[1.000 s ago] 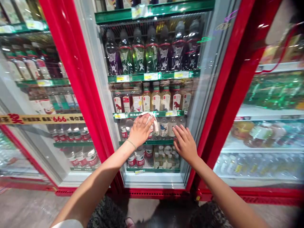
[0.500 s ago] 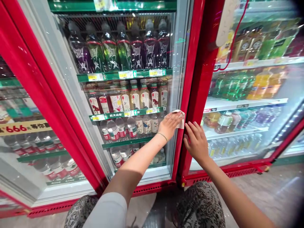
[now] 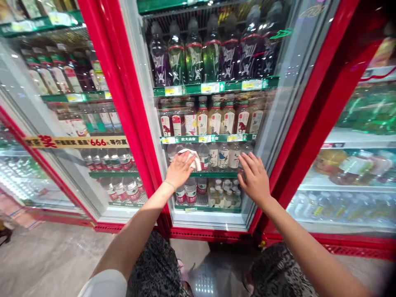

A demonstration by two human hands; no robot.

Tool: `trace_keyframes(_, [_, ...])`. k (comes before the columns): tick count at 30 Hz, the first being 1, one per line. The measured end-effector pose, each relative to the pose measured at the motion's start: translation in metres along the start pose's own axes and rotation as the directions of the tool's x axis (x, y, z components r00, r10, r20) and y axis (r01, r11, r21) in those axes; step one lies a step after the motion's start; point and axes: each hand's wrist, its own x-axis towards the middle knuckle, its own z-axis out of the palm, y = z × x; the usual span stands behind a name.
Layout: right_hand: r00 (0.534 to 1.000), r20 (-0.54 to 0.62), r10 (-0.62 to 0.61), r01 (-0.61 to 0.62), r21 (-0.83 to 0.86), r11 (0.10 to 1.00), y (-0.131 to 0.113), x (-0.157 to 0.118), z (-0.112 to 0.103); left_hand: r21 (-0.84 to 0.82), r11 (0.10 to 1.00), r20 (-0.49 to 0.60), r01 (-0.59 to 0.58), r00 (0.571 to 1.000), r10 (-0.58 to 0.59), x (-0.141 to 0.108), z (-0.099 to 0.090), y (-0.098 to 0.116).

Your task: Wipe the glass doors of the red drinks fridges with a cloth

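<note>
My left hand (image 3: pixel 179 168) presses a folded white cloth (image 3: pixel 196 160) flat to the glass door (image 3: pixel 182 218) of a red-framed drinks cooler. Part of the cloth is hidden under the fingers, and its right edge sticks out past them. My right hand (image 3: pixel 255 178) is open, fingers stretched upward, at the right side of the same door. I cannot tell if its fingertips touch the glass. Behind the pane, between the two hands, stand water bottles (image 3: pixel 204 156) and bottles with printed white labels (image 3: pixel 223 159).
Dark sports-drink bottles (image 3: pixel 229 57) fill an upper shelf behind the glass. Red door frames (image 3: pixel 123 95) stand on both sides. A yellow banner strip (image 3: pixel 77 142) crosses the left cooler. Another lit cooler with green bottles (image 3: pixel 371 111) is at right. Below is grey floor (image 3: pixel 62 247).
My left hand and the cloth have moved left, from the door's right frame to the left part of the glass. My right hand is now over the glass. The view has turned left.
</note>
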Motion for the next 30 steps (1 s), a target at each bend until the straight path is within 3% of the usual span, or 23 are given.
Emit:
trace_keyframes(2, [0.999,0.016,-0.042,0.042,0.039,0.998,-0.018,0.008,0.009,0.034,0.993,0.01,0.117,0.993,-0.117,-0.029,0.001,-0.031])
trace_keyframes(5, [0.996,0.02,-0.09,0.088,0.079,0.993,-0.033,0.018,0.017,0.057,0.984,0.036,0.171,0.984,-0.173,-0.052,0.002,-0.05])
trace_keyframes(8, [0.995,0.015,-0.101,0.1,0.08,0.992,-0.034,0.021,0.017,0.052,0.975,0.038,0.215,0.976,-0.217,-0.052,0.006,-0.044])
trace_keyframes(12, [0.998,0.008,-0.061,0.061,0.045,0.997,-0.017,0.015,0.011,0.033,0.961,-0.027,0.276,0.961,-0.275,-0.035,0.011,-0.02])
trace_keyframes(16, [1.0,0.001,0.004,-0.004,-0.01,1.0,0.013,-0.002,0.001,-0.001,0.986,-0.081,0.167,0.983,-0.166,0.009,0.011,0.024])
trace_keyframes(20, [0.997,-0.027,0.074,-0.077,-0.089,0.993,0.053,-0.026,-0.014,-0.025,0.999,-0.098,-0.048,0.994,0.046,0.075,0.004,0.094])
trace_keyframes(26, [0.989,0.007,0.146,-0.142,-0.179,0.973,0.112,-0.063,-0.033,-0.019,0.968,-0.116,-0.251,0.962,0.247,0.162,0.003,0.206])
trace_keyframes(30, [0.981,0.002,0.196,-0.192,-0.199,0.961,0.131,-0.078,-0.04,-0.007,0.943,-0.137,-0.333,0.934,0.329,0.187,0.012,0.252])
